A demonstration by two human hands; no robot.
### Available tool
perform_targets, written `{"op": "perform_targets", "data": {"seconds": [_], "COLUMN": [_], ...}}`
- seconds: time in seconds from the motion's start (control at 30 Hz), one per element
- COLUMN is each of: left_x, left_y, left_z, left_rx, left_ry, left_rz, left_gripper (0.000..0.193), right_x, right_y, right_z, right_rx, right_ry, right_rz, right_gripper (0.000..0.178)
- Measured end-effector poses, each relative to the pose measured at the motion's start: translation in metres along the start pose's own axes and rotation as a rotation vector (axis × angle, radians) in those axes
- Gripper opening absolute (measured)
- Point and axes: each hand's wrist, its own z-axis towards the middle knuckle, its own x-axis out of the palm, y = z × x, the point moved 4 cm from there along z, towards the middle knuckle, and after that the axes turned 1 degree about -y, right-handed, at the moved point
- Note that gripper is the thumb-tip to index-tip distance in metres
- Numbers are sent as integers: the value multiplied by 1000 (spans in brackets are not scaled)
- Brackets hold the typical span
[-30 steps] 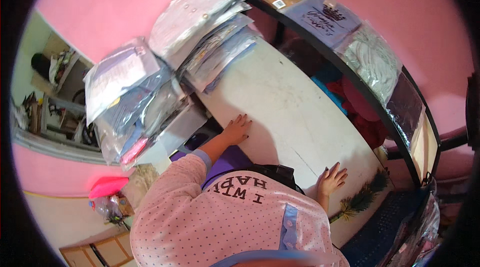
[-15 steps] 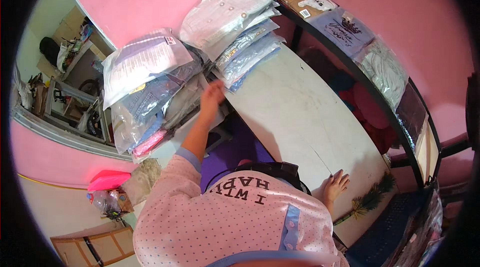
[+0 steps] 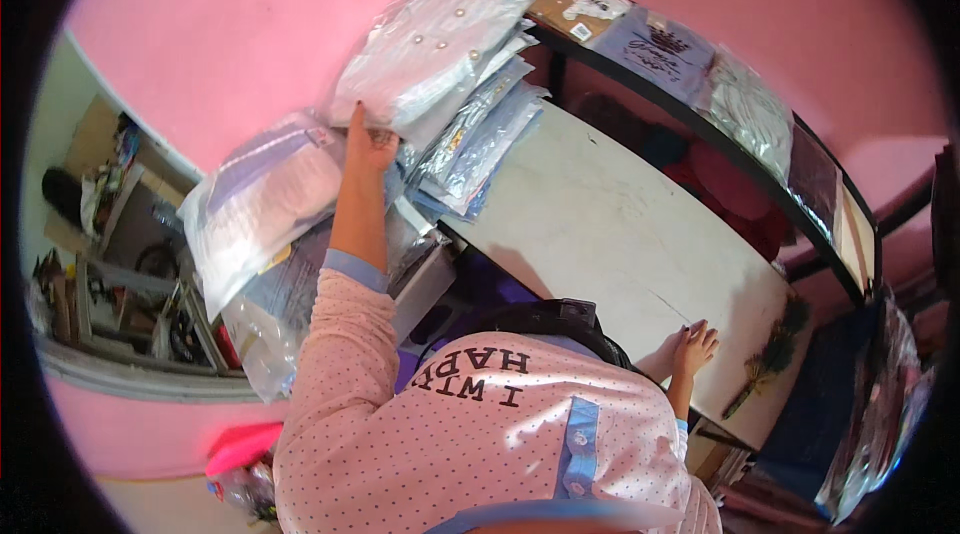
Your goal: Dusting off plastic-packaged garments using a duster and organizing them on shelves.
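At the far left end of the white table (image 3: 590, 204), my left hand (image 3: 372, 142) grips the near corner of a clear-bagged white garment (image 3: 425, 49). One finger lies on top of the plastic; the others are partly hidden at its edge. That package tops a stack of bagged folded clothes (image 3: 465, 149), some bluish. Just left of my wrist is a second pile, topped by a bagged white and lilac garment (image 3: 275, 179). My right hand (image 3: 697, 346) rests open at the table's near right, fingers spread and holding nothing.
Along the far side runs a black-framed rack (image 3: 690, 124), with bagged garments (image 3: 655, 52) on top and red cloth below. A green tinsel-like sprig (image 3: 770, 359) lies by the table's right end. More packaged clothes (image 3: 880, 404) stand at far right. A window opening (image 3: 130, 234) is at left.
My left hand has moved from the table's edge up and left to the top package and taken hold of its corner. The view has shifted; my right hand stays on the table.
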Motion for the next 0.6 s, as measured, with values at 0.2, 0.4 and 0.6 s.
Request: {"op": "perform_targets", "data": {"seconds": [0.2, 0.4, 0.6], "left_x": [23, 38, 117], "left_y": [-19, -43, -30], "left_z": [14, 37, 24], "left_rx": [24, 51, 120], "left_ry": [117, 220, 366], "left_rz": [74, 349, 368], "left_gripper": [36, 34, 30], "right_x": [-3, -44, -72], "right_y": [-22, -82, -165], "right_z": [-15, -26, -30], "right_rx": [-122, 174, 436], "right_ry": [-292, -496, -563], "right_rz": [318, 300, 70], "right_gripper": [35, 34, 41]}}
